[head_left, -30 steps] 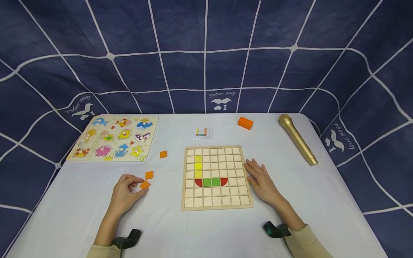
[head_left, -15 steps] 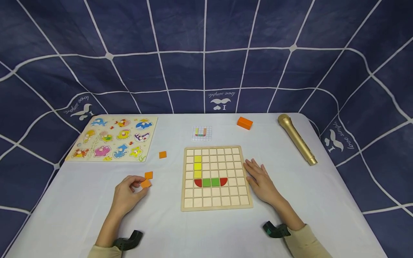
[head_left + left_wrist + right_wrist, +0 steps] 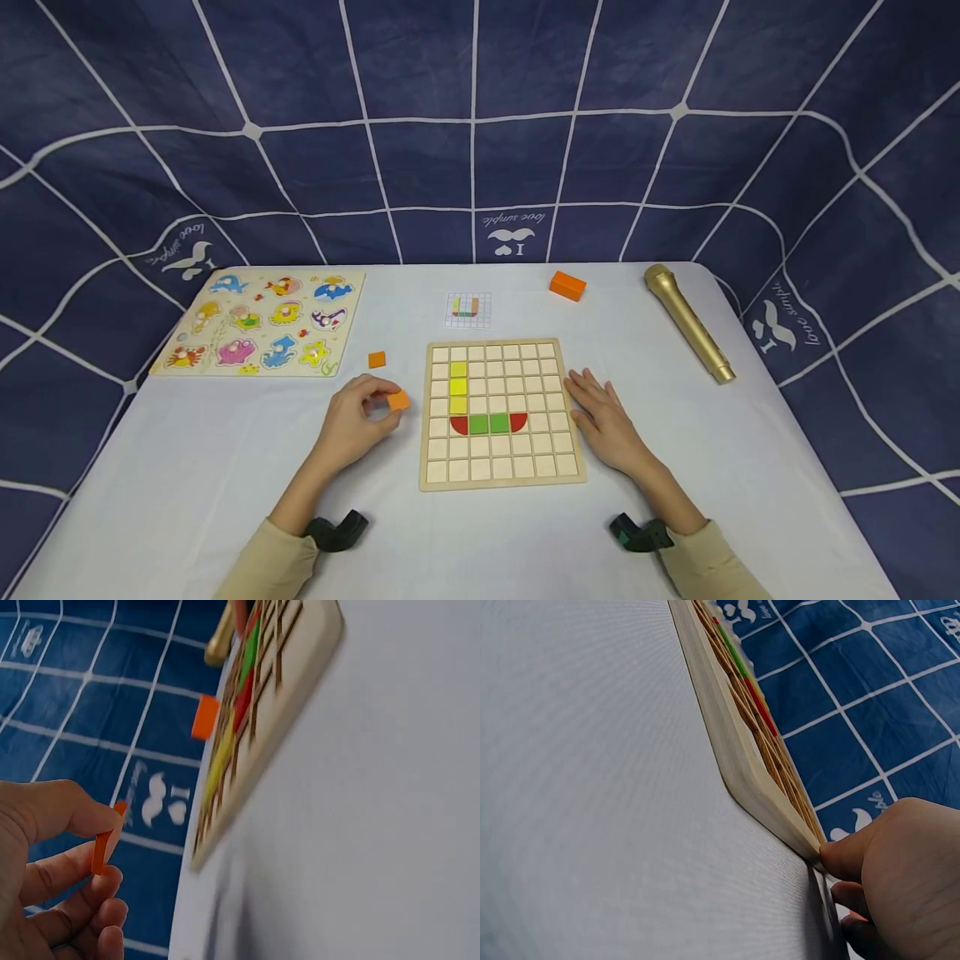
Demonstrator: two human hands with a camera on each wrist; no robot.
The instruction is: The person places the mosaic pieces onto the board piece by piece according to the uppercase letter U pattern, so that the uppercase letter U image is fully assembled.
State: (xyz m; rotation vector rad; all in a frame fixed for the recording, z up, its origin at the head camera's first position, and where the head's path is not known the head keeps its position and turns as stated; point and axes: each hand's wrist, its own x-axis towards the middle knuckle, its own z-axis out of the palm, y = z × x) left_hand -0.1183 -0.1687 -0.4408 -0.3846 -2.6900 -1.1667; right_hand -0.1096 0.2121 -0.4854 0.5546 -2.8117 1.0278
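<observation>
My left hand (image 3: 354, 422) pinches an orange square tile (image 3: 398, 401) between thumb and fingers, just left of the wooden grid board (image 3: 480, 482). The left wrist view shows that tile (image 3: 109, 841) edge-on between thumb and fingertips. On the board, three yellow tiles (image 3: 458, 387) form a column above a row of two green squares (image 3: 489, 424) with a red rounded piece (image 3: 518, 422) at each end. My right hand (image 3: 611, 425) rests flat with its fingers along the board's right edge; in the right wrist view the thumb (image 3: 847, 855) touches the rim.
Another orange tile (image 3: 377, 359) lies beyond the left hand. A small pattern card (image 3: 468, 310) is behind the board, with an orange block (image 3: 567, 286) to its right. A sea-animal puzzle (image 3: 258, 321) lies back left, a gold microphone (image 3: 690, 323) back right.
My left hand has lifted an orange tile and carried it right, towards the board. The second tile near it is no longer visible. My right hand has stayed put.
</observation>
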